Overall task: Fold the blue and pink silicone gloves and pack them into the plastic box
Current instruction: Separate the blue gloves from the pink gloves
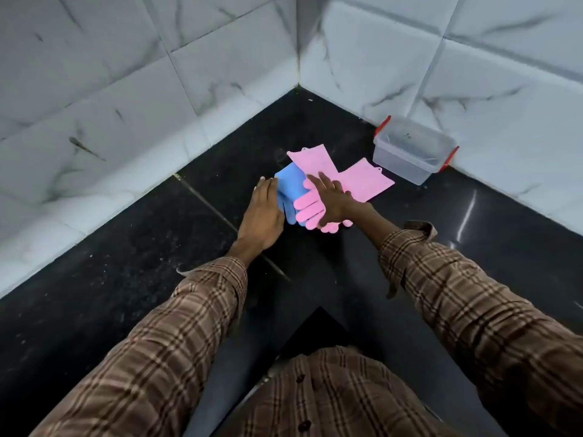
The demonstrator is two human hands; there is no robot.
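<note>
A black polished stone desk (126, 263) meets white marble-tiled walls (94, 89). The left hand (262, 216), fingers straight, presses the blue silicone glove (291, 187); the right hand (331, 200) lies flat on two overlapping pink silicone gloves (356, 179). A clear plastic box with red latches (413, 151) stands near, by the wall.

Left hand (263, 216) flat, fingers straight, right hand (331, 200) flat, arms outstretched
</note>
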